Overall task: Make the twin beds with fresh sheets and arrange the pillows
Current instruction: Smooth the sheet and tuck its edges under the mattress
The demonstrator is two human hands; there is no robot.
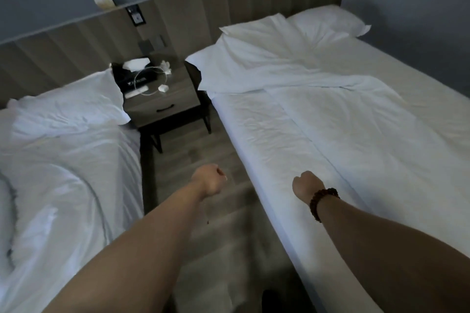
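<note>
Left hand point(209, 180) fisted, empty, over grey wood-plank floor point(193, 150); right hand point(306, 185) curled at white-sheeted twin bed point(330, 134) edge, can't tell if gripping.

Creased white cloth sheets point(292, 134); matt wood-grain headboard point(178, 15) and nightstand point(162, 101).

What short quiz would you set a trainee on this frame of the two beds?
1. True or false: the nightstand stands between the left bed and the right bed.
2. Which wrist wears the bead bracelet? A) left B) right C) both
3. Fill in: the left hand hovers over the bare ____, not over a bed.
Key: 1 true; 2 B; 3 floor.
</note>
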